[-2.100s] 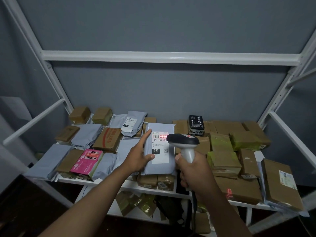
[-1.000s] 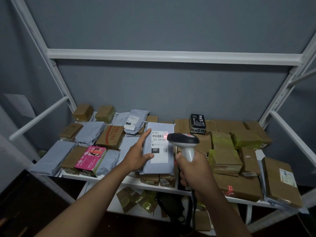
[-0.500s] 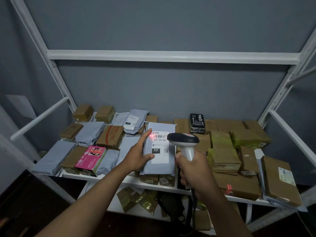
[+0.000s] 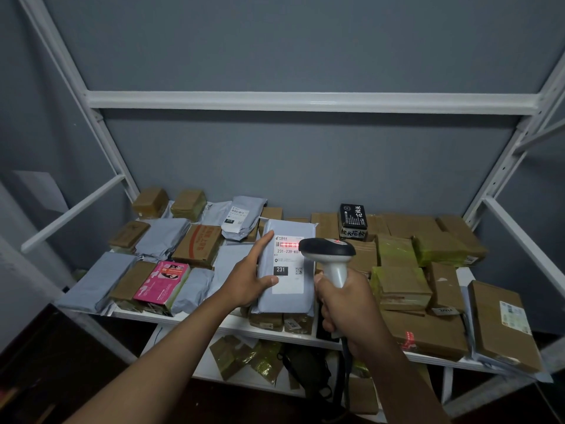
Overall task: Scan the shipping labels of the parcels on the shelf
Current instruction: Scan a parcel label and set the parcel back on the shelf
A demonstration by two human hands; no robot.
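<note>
The red scan line (image 4: pixel 289 244) now lies as a full horizontal band across the barcode at the top of the shipping label (image 4: pixel 288 264); half a second earlier it shows only as a small red spot at the label's upper left corner. The scanner (image 4: pixel 328 252), gripped by the right hand (image 4: pixel 345 304), sits marginally nearer the label than two seconds ago. The grey parcel (image 4: pixel 286 266), propped by the left hand (image 4: pixel 247 281), appears slightly more upright.
</note>
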